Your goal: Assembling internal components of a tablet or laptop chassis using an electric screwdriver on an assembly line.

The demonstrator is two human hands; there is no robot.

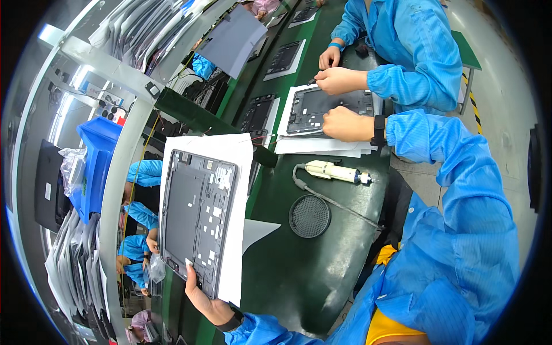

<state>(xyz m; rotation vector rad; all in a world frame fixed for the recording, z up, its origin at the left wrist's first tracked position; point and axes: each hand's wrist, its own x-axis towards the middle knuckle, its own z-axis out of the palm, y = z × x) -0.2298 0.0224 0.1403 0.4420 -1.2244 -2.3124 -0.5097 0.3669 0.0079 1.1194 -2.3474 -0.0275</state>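
Note:
My left hand (208, 300) grips a dark grey tablet housing (184, 210) and a white paper sheet (233, 253) by their near end, thumb on the housing's inner face. They are held tilted up above the bench. Small white squares dot the housing's inside. My right hand (348, 124), with a black band at its wrist, is curled closed at the near edge of a second tablet housing (307, 106). That one lies on white sheets (322, 147) on the bench; whatever my right fingers hold is hidden.
Near my right forearm lie a cream electric screwdriver (333, 171) with a grey cable and a round black tray (309, 216) on the green bench (276, 270). A co-worker's hands (339, 80) work over the second housing. Left stand a rack post (123, 172) and a blue bin (99, 161).

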